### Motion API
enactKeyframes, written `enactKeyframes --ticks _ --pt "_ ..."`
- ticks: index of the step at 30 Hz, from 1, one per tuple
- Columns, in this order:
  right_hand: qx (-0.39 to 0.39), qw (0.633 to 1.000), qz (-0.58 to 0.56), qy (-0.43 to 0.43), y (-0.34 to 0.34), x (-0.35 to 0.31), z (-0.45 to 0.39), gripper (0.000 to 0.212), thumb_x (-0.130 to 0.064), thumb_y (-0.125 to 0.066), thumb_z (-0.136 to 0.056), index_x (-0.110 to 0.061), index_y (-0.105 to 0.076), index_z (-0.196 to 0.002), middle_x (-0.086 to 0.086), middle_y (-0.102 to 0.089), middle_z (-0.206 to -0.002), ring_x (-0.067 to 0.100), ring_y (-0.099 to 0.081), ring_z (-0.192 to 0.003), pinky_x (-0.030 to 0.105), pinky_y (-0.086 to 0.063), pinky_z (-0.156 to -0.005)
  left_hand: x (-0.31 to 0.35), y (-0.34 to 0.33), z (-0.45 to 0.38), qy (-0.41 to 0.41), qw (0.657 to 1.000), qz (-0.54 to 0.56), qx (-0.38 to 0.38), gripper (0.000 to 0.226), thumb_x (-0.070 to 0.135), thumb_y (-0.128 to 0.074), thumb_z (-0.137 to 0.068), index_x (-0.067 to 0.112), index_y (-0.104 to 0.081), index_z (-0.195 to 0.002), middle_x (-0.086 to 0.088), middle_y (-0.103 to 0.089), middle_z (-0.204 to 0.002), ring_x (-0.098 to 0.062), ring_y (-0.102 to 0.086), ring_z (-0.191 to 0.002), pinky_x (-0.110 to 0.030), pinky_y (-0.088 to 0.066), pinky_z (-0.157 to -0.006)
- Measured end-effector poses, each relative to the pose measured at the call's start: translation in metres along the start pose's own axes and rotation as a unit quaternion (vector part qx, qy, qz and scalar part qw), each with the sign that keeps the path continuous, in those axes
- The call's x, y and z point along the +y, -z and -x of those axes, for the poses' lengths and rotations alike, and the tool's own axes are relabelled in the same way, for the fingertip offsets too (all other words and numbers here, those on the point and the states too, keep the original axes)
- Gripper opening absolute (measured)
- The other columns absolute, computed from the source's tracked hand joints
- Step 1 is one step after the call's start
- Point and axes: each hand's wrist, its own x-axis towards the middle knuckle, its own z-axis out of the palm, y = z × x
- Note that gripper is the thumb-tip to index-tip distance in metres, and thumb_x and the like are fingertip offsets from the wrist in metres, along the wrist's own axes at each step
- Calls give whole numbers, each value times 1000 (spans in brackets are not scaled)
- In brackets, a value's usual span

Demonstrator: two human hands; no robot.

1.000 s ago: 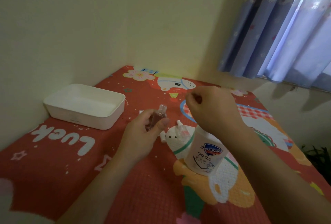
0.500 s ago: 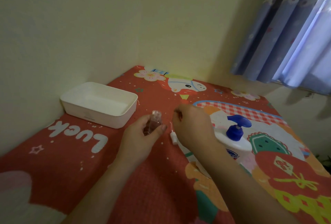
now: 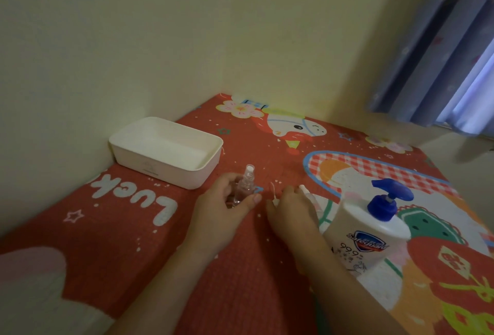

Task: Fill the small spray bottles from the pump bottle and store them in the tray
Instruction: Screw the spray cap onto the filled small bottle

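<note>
On a red cartoon-print mat [image 3: 133, 241], the left hand [image 3: 224, 211] grips a small clear spray bottle [image 3: 244, 187] upright, probably for capping; the right hand [image 3: 291, 209] pinches its white sprayer top [image 3: 275, 201].

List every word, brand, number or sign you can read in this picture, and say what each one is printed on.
"Safeguard": brand badge on the white pump bottle.
"99.9": number under that badge; the smaller print below it is too blurred to read.
"Luck": large white letters on the red mat, upside down from this view.
The tray carries a small mark, unreadable.
</note>
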Motion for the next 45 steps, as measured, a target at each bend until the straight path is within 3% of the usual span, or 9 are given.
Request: enactKeyframes --ticks 5,9,14,18,21,24,30,35,45 --pt "2 999 28 -25 -9 0 -6 33 -30 -48 -90 -10 -58 -113 10 -60 -120 26 -52 -120 40 -44 -101 0 2 -1 14 1000 4 21 30 32 -81 -78 29 -57 -96 21 -74 -90 1 -70 -83 -39 -58 -82" --pt "9 1000 9 -20 -9 1 -5 31 -29 -44 -93 -9 -61 -111 8 -60 -114 23 -58 -104 36 -50 -88 2 2 -1 10 1000 -4 22 30 35 -80 -79 28 -57 -98 24 -73 -91 3 -68 -85 -36 -57 -83" --pt "119 990 -73 18 7 -5 7 28 -28 -42 -96 -12 -61 -109 5 -57 -107 17 -54 -82 30 -46 -73 2 2 0 0 1000 -8 23 27 29 -79 -81 27 -59 -99 26 -72 -93 6 -68 -85 -34 -57 -84" --pt "184 965 -157 102 36 -14 23 29 -26 -51 -95 -19 -58 -122 -1 -56 -114 6 -51 -87 19 -38 -73 0 3 0 -5 1000 -17 26 28 32 -80 -81 29 -59 -100 23 -72 -93 2 -69 -86 -40 -57 -84" --pt "195 947 -227 122 57 -17 34 23 -28 -60 -90 -23 -58 -112 -5 -61 -104 5 -58 -86 12 -42 -68 -2 4 1 -7 999 -25 32 28 37 -79 -80 34 -57 -98 19 -72 -91 -2 -69 -86 -45 -57 -82" --pt "202 937 -236 161 75 -19 43 17 -25 -64 -88 -23 -63 -104 -8 -62 -94 2 -57 -78 14 -47 -66 -3 5 1 -3 999 -38 37 27 35 -78 -82 43 -55 -95 28 -69 -92 6 -67 -84 -41 -58 -82" --pt "142 948 -175 225 105 -19 52 20 -22 -66 -87 -26 -67 -106 -15 -62 -97 -5 -56 -82 10 -46 -66 -4 6 2 -2 998 -52 46 24 46 -75 -83 40 -54 -95 26 -69 -89 5 -66 -82 -35 -59 -76" --pt "107 957 -104 250 108 -22 49 19 -21 -66 -87 -25 -68 -106 -13 -62 -99 -1 -54 -80 9 -42 -69 -2 6 4 -10 998 -53 32 24 39 -76 -84 44 -55 -93 32 -67 -93 12 -64 -84 -26 -57 -76" --pt "11 940 -7 340 117 -36 31 22 -16 -63 -87 -27 -67 -106 -12 -64 -98 -2 -48 -78 5 -33 -62 2 5 9 -34 998 -60 -2 31 42 -75 -83 58 -53 -95 28 -69 -97 7 -67 -85 -30 -59 -77"
